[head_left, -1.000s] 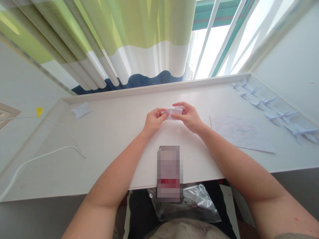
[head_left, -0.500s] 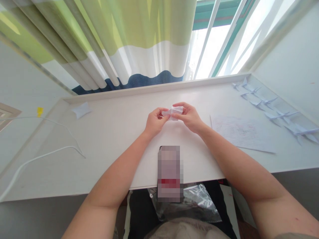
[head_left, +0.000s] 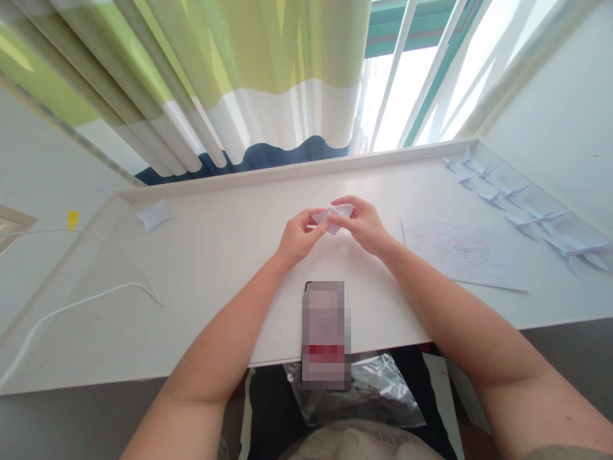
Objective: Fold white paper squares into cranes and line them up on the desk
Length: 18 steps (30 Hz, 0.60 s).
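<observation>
Pinched the small folded paper [head_left: 334, 216] between fingertips of left hand [head_left: 297, 235] and right hand [head_left: 364, 225], just above the middle of the desk [head_left: 215, 255], on the far side of the phone [head_left: 325, 332]. Likely needed: edges kept aligned, crease pressed firmly and evenly.

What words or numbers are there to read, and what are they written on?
Nothing can be read here.
On the sheet of paper lying on the desk: rows of faint writing with red marks, too small and blurred to read.
On the phone at the desk's near edge: blurred out, unreadable.
On the folded paper pinched between left hand and right hand: no writing shows.
</observation>
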Each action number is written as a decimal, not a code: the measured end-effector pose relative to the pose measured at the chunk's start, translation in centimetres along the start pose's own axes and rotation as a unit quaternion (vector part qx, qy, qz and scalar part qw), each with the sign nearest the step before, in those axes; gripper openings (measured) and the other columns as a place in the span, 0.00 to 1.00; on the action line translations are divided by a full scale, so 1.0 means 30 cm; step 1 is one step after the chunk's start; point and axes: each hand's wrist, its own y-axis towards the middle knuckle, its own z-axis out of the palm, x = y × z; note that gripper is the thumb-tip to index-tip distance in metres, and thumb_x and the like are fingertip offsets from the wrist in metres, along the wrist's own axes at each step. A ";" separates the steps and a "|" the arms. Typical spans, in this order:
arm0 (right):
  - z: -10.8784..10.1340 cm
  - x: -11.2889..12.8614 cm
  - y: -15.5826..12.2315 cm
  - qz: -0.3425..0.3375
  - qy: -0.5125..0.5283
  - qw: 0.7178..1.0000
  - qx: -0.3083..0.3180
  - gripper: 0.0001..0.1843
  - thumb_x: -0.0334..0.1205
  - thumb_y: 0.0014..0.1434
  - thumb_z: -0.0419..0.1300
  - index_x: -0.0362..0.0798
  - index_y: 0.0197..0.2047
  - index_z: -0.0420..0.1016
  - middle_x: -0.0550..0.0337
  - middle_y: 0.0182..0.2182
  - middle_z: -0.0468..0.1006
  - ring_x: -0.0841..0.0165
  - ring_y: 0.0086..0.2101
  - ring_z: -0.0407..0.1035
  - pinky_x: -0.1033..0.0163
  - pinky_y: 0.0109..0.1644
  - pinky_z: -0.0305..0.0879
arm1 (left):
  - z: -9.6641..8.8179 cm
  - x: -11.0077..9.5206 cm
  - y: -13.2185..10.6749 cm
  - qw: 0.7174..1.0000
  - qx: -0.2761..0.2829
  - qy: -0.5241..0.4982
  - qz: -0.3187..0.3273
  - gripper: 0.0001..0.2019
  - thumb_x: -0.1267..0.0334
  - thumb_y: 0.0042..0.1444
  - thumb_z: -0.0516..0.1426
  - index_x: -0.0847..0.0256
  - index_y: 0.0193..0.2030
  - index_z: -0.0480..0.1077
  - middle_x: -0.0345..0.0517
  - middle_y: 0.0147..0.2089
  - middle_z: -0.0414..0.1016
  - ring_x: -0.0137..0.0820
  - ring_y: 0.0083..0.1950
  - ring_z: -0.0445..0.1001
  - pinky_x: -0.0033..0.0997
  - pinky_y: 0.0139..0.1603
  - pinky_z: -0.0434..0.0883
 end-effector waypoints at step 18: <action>0.008 -0.005 0.000 0.024 -0.035 0.999 -0.031 0.40 0.73 0.44 0.82 0.51 0.46 0.82 0.60 0.27 0.83 0.62 0.27 0.80 0.54 0.34 0.80 | 0.015 -0.013 -0.016 0.999 0.006 0.020 -0.027 0.19 0.56 0.57 0.76 0.60 0.54 0.85 0.43 0.34 0.86 0.29 0.32 0.78 0.31 0.37 0.73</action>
